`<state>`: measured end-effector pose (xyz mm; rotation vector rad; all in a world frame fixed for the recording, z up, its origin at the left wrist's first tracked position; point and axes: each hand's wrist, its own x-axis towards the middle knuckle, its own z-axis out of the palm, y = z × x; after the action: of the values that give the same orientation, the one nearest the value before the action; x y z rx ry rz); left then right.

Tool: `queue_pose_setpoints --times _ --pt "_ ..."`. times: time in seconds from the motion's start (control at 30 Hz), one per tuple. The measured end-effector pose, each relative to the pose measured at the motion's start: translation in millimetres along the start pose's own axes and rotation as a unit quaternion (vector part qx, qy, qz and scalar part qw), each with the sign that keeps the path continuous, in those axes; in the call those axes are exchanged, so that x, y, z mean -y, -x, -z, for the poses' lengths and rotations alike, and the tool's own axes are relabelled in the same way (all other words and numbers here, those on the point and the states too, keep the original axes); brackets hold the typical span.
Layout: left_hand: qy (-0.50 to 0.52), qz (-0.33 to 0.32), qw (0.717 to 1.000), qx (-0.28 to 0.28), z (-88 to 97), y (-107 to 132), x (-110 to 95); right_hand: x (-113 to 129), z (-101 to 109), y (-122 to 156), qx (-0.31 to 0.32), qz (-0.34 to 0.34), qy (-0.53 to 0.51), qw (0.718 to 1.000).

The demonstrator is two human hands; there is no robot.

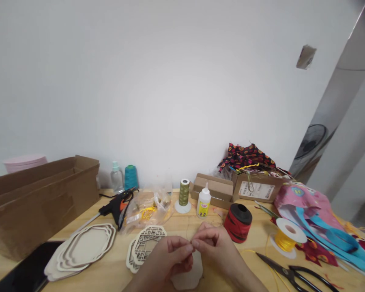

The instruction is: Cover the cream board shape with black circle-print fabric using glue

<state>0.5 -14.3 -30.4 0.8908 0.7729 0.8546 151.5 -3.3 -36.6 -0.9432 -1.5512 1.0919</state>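
My left hand [174, 257] and my right hand [214, 247] meet at the fingertips above the table, each closed in a pinch. A thin thread [187, 230] shows faintly just behind the fingers, and they appear to pinch it; its ends are hidden. Below them lies a pale wooden plate [188, 278] with a wavy edge, partly covered by my left hand. Left of that hand are lattice-cut wooden pieces [149, 239], overlapping one another. A spool of olive thread [184, 192] stands upright behind the hands, beside a white glue bottle [203, 202] with a yellow label.
To the right are a red thread spool [239, 223], a yellow cord spool [287, 235], black-handled scissors [288, 273] and pink fabric [304, 207]. At left sit stacked wooden frames [82, 251], a glue gun [117, 207], a plastic bag [149, 207] and a long cardboard box [48, 202].
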Motion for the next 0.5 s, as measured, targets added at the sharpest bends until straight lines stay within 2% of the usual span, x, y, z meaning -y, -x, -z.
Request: queue_pose_setpoints --times 0.2,0.33,0.5 --pt "-0.011 -0.025 0.999 -0.029 3.2 -5 0 10 -1 -1 -0.042 0.004 -0.007 0.999" --pt "-0.017 -0.074 0.995 -0.066 5.9 -8 1 11 -8 -2 -0.081 -0.029 -0.087 0.992" --pt "-0.023 -0.115 0.988 -0.097 4.6 -10 1 7 -16 1 -0.09 -0.087 -0.196 0.973"
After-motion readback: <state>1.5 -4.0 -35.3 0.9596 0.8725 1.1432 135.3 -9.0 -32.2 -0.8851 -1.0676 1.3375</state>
